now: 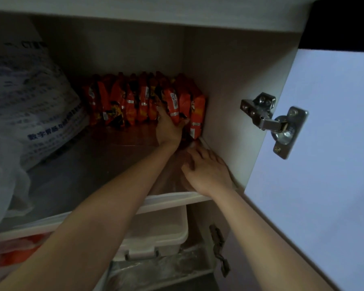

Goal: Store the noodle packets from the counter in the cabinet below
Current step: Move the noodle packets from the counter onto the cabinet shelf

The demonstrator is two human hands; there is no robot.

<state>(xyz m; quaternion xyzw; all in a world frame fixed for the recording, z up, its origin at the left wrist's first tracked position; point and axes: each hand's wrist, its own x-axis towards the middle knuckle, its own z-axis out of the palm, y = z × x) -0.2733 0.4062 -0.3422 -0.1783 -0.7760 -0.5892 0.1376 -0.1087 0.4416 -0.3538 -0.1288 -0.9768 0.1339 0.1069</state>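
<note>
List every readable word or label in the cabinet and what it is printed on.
"CT": near the top of the white plastic bag.
"数字胃肠": blue line lower on that bag, its ending blurred.
The bag's other lines: too blurred.
Noodle packets: print too small and dark to read.

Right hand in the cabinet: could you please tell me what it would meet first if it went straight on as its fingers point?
Probably the left hand, gripping a noodle packet just ahead of the right hand; depth is unclear.

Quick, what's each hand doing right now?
Left hand: grips a noodle packet in the row.
Right hand: open, resting on the shelf.
</note>
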